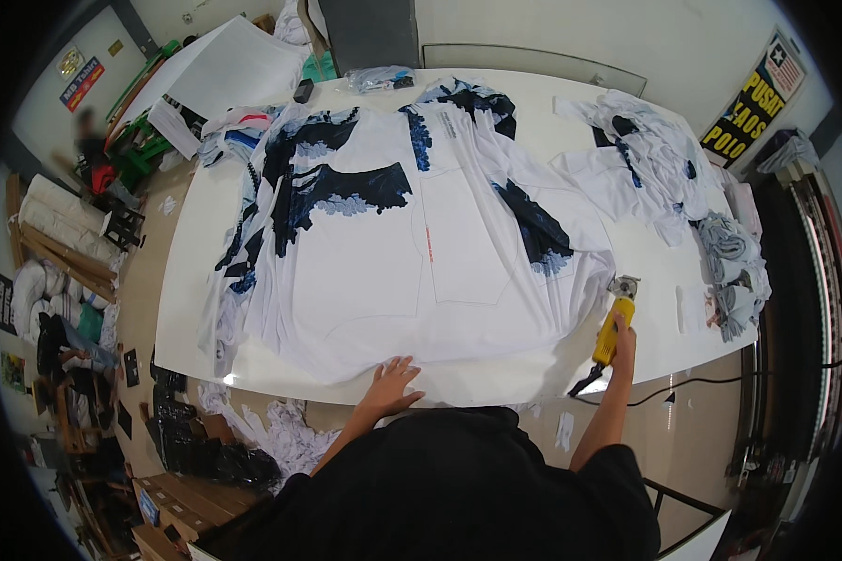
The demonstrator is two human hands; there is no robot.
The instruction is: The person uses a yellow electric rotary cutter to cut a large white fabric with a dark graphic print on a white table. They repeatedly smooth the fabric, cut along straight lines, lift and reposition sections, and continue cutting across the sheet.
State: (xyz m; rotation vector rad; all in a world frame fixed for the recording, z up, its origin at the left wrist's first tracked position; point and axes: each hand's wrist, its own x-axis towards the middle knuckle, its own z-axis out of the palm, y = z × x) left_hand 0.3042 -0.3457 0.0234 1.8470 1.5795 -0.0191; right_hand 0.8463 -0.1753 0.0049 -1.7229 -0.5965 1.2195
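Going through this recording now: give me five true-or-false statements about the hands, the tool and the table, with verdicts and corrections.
1. The right hand holds a yellow handheld tool. True.
2. Both hands are on the tool. False: the left hand is at the near edge of the printed white fabric.
3. The tool is on the left side of that fabric. False: it is on its right side.
4. A crumpled fabric pile lies on the far right part of the table. True.
5. The tabletop is black. False: it is white.
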